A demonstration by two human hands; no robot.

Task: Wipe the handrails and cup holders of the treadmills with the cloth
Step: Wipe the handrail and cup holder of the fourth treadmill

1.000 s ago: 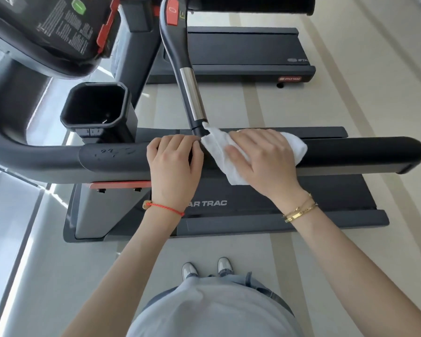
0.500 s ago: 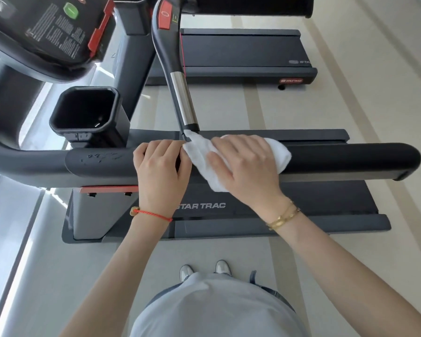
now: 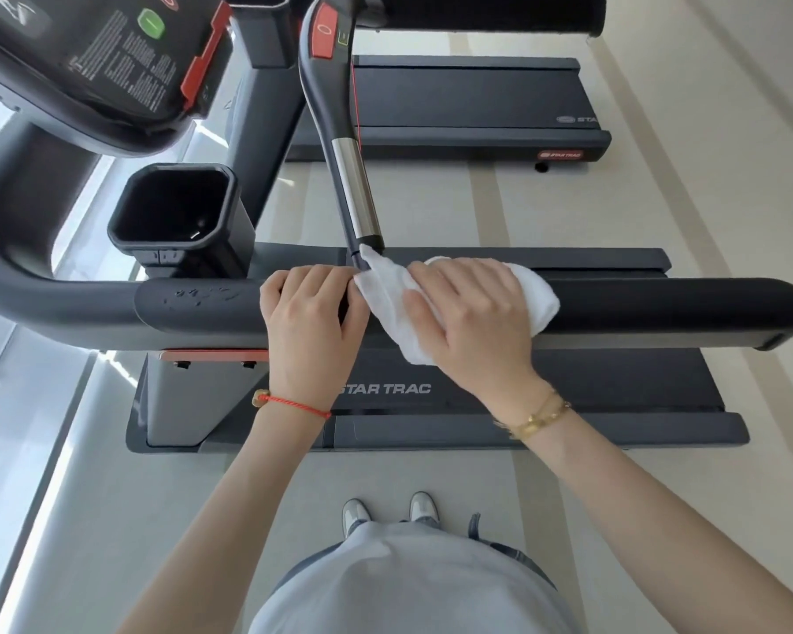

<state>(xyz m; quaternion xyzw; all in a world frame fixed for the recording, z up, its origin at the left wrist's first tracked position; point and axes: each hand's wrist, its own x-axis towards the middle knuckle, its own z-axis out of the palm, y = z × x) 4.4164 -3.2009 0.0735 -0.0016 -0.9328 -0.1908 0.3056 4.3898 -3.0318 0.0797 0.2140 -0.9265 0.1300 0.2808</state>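
Gym floor (image 3: 660,496) – right hand (image 3: 472,322) presses cloth (image 3: 385,286) (handrail (image 3: 660,308), seemingly).

Handrail (image 3: 660,313) matt black foam, scuffed near the bend; cloth (image 3: 388,290) white terry; crossbar (image 3: 355,194) sleeved in polished metal; cup holder (image 3: 133,208) semi-gloss plastic.

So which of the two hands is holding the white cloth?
The right hand, the one with the gold bracelets: it presses the cloth onto the handrail. The left hand, with the red string, grips bare rail.

One head-worn camera looks steeply down, close above the handrail (image 3: 660,308), with the floor (image 3: 660,496) beneath.
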